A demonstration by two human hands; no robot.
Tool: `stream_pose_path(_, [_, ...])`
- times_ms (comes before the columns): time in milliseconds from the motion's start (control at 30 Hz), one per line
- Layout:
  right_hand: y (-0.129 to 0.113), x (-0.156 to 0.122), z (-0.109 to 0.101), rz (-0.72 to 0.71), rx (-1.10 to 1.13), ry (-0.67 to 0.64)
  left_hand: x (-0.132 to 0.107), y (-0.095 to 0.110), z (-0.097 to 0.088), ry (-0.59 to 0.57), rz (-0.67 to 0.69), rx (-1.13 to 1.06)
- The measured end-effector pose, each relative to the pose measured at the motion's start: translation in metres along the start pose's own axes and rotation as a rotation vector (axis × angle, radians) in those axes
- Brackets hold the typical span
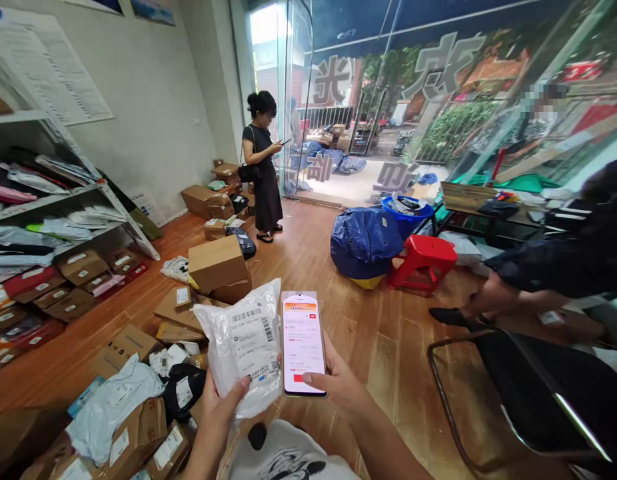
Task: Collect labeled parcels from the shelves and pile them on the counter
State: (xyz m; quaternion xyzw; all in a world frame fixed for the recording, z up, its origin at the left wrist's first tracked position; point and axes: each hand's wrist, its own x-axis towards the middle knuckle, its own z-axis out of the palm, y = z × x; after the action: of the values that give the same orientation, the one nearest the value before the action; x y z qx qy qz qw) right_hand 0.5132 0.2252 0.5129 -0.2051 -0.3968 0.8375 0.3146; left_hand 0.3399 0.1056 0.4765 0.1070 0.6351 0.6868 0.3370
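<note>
My left hand (219, 408) grips a white plastic mailer bag (246, 343) with a barcode label, held upright in front of me. Close to its right side, my right hand (338, 383) holds a smartphone (302, 343) upright, its lit screen showing a red and white page. The phone's left edge almost touches the bag. Below both, cardboard boxes (138, 440) and soft parcels (113, 407) lie piled on the wooden floor.
Shelves (43, 200) stuffed with parcels fill the left wall. A person in black (263, 167) stands by the glass door looking at a phone. A blue sack (363, 241) and red stool (422, 261) sit mid-floor. Another person's legs (493, 300) and a black chair (528, 393) are at right.
</note>
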Motion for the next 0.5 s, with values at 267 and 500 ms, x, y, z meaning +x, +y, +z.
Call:
stream_pose_path(267, [0.002, 0.008, 0.008, 0.012, -0.036, -0.048, 0.001, 0.017, -0.004, -0.023, 0.004, -0.086])
stream_pose_path(500, [0.006, 0.013, 0.030, 0.022, 0.088, 0.100, -0.002, 0.019, -0.018, 0.009, -0.073, -0.082])
